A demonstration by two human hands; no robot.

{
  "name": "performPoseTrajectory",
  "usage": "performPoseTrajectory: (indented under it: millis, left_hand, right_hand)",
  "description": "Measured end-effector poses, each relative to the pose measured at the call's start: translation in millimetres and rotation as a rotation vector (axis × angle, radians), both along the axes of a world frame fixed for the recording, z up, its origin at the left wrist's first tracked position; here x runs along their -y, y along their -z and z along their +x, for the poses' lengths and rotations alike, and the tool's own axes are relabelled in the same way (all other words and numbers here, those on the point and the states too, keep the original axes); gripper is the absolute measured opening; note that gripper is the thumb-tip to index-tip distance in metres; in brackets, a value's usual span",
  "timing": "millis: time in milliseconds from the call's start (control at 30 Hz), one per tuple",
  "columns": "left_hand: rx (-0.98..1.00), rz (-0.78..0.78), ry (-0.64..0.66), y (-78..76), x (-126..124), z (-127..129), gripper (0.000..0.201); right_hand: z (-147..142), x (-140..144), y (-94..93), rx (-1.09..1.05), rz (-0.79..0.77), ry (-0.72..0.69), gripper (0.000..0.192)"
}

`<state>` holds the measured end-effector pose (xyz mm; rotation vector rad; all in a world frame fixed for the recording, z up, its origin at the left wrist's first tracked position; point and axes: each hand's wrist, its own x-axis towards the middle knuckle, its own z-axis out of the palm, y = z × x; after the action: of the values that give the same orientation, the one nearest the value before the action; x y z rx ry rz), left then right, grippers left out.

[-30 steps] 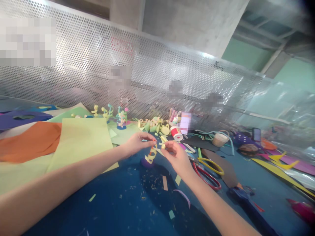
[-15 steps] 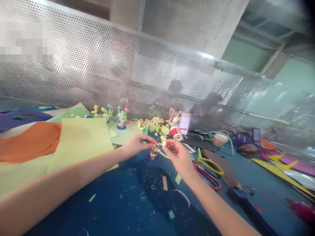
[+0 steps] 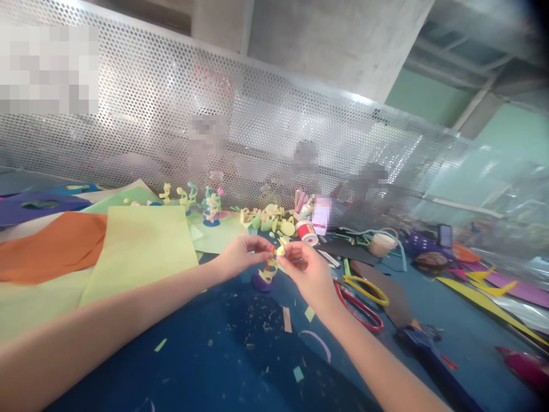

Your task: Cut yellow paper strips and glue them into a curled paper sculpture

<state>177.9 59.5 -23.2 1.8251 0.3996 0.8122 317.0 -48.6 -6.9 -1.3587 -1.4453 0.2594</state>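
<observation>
My left hand (image 3: 242, 256) pinches the orange tip of a small craft figure (image 3: 268, 277), which has a pale yellow curling strip around an orange stem and a round purple base (image 3: 261, 284). From the other side, my right hand (image 3: 306, 268) holds a small pale yellow piece (image 3: 280, 250) between thumb and fingers, right beside the orange tip. Whether piece and tip touch is too small to tell. Similar finished-looking figures (image 3: 211, 210) stand behind on the left. A heap of yellow-green cut pieces (image 3: 270, 218) lies just beyond my hands.
Scissors with red and yellow handles (image 3: 366, 290) lie beside my right forearm. A white-and-red spool (image 3: 307, 233) is behind my right hand. Yellow (image 3: 146, 246) and orange sheets (image 3: 55, 246) cover the left side. Scraps dot the blue table (image 3: 206, 355). A perforated metal screen (image 3: 141, 97) stands behind.
My right hand has moved slightly left, bringing the pale yellow piece up to the orange tip. The figure's purple base has tilted and shifted a little left and down.
</observation>
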Motion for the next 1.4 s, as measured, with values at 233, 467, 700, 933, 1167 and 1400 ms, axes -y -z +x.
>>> performPoseTrajectory:
  millis: [233,467,700,933,1167,1400]
  left_hand:
    - [0.001,0.078,-0.043,-2.8,11.6,1.5,0.017]
    - [0.026,0.078,-0.024,1.2,14.3,2.9,0.014]
    - [0.041,0.126,-0.042,2.7,15.1,3.6,0.014]
    - [0.046,0.148,-0.094,-0.5,15.7,2.3,0.014]
    - [0.012,0.159,-0.166,2.7,13.1,4.0,0.020]
    - [0.005,0.180,-0.234,12.9,15.3,6.7,0.026]
  right_hand:
    - [3.2,-3.6,5.4,-0.004,-0.037,-0.022,0.015]
    - [3.8,-2.9,6.6,-0.014,-0.059,-0.041,0.015]
    - [3.4,-3.6,8.8,-0.032,-0.059,-0.045,0.016]
    - [18.2,0.5,-10.4,-0.021,-0.107,-0.058,0.018]
    - [41.5,21.5,10.0,0.158,-0.420,-0.102,0.015]
    - [51.6,56.9,-0.9,0.191,-0.451,-0.028,0.020]
